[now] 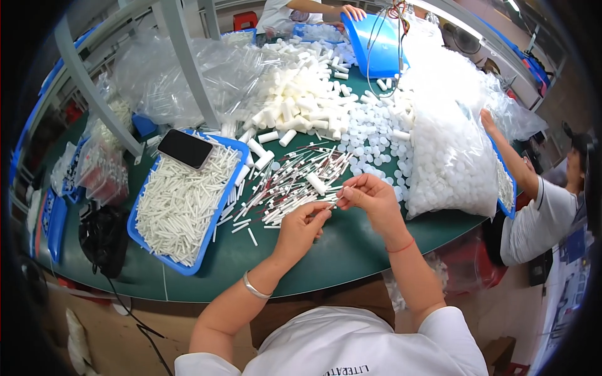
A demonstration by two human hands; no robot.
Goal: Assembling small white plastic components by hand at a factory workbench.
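My left hand point(300, 233) and my right hand point(371, 199) meet over the near part of the green table. Both are closed in a pinch, fingertips almost touching. Between them is a small thin piece point(333, 205), too small to name. Just beyond lies a loose pile of thin dark-red and white sticks point(285, 183). A thick white cylinder point(316, 183) rests on the pile beside my right fingers. Left of my left hand, a blue tray point(241, 150) holds many short white sticks point(182, 207), with a black phone point(185, 149) lying on its far end.
White foam-like cylinders point(301, 103) and translucent round caps point(370, 141) are heaped farther back. A bulging clear bag point(448, 144) stands at right. Grey metal posts point(188, 62) rise at left. One co-worker's hand point(354, 12) touches a blue bin point(376, 47); another person point(539, 213) sits at right.
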